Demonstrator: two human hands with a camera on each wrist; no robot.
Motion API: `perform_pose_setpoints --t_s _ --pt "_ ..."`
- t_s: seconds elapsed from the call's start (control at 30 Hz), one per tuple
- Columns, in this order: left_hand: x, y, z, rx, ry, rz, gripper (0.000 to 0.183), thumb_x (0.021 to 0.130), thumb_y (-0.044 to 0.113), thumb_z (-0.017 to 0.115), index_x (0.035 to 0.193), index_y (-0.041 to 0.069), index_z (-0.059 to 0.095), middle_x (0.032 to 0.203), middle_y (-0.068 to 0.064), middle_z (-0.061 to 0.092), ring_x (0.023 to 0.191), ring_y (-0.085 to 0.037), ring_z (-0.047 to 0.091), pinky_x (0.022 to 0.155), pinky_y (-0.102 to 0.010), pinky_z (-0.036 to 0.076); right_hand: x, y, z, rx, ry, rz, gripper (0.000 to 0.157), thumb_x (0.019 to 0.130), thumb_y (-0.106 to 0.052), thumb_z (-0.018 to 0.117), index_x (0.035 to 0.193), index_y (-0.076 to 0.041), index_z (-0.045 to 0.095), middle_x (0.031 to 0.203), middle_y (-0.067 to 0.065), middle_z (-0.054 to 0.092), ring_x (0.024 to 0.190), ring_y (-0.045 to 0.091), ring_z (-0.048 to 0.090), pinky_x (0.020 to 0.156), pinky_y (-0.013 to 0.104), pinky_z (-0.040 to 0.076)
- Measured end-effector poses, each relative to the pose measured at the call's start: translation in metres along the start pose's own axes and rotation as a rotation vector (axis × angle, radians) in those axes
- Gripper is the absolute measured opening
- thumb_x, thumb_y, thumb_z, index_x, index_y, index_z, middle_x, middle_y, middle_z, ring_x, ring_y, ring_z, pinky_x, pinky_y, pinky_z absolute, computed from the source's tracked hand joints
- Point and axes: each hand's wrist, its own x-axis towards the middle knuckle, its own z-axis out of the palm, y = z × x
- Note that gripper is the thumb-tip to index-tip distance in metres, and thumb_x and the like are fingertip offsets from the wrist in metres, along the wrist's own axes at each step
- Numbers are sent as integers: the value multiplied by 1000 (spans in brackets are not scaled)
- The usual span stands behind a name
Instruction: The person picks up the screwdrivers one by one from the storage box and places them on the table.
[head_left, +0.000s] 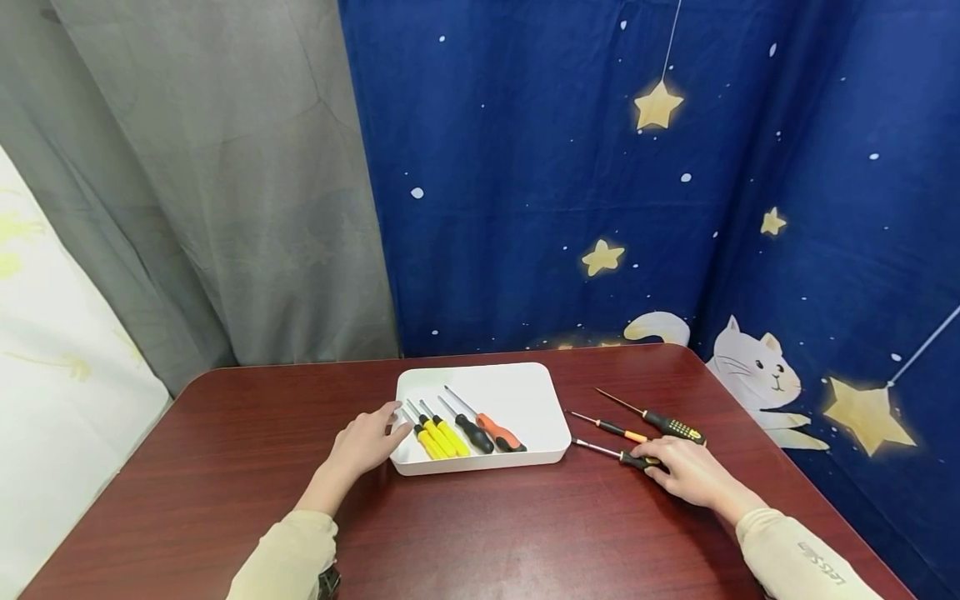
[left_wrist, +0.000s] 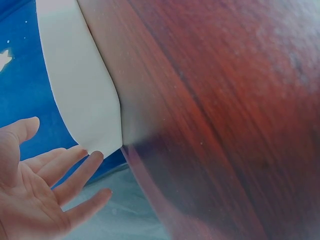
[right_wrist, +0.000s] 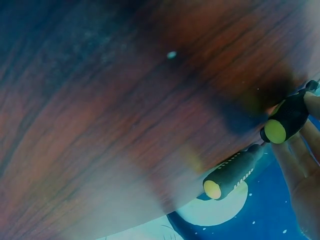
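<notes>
My left hand [head_left: 368,439] is at the left end of a white tray [head_left: 480,468], its fingers spread and fingertips right at the rim, as the left wrist view shows. Inside the tray lie three yellow-handled screwdrivers [head_left: 452,437], a black-handled screwdriver [head_left: 476,435] and an orange-and-black one [head_left: 501,433]. To the right of the tray, my right hand [head_left: 688,471] pinches the handle of a black-and-yellow screwdriver [right_wrist: 287,117], whose shaft points left toward the tray. Just beyond that hand lie a thin orange-and-black screwdriver [head_left: 611,428] and another black-and-yellow screwdriver [head_left: 675,428].
All of this is on a dark red wooden table [head_left: 465,533] with rounded far corners. Behind it hang a grey curtain [head_left: 262,208] and a blue curtain [head_left: 525,208] printed with stars and a white cat.
</notes>
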Motion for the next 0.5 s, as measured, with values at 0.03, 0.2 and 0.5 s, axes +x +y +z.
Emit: perform_pose_setpoints --t_s 0.03,0.2,0.5 --pt "0 0 0 -1 1 1 51 85 36 51 125 4 48 107 -15 59 98 -32 54 72 -52 40 0 0 0 -2 -2 3 25 70 -12 70 94 -17 65 90 -8 61 84 16 56 70 37 44" --pt "0 0 0 2 -2 -2 51 85 36 51 125 4 47 107 -15 59 97 -32 54 72 -51 41 0 1 -1 -6 -18 19 25 70 -12 70 94 -17 65 90 -8 60 84 15 56 70 37 44" --pt "-1 0 1 4 1 -2 50 85 35 51 125 4 48 107 -15 59 96 -31 54 72 -51 41 0 0 0 -10 -43 32 25 71 -12 70 95 -19 65 91 -8 61 85 16 56 70 37 44"
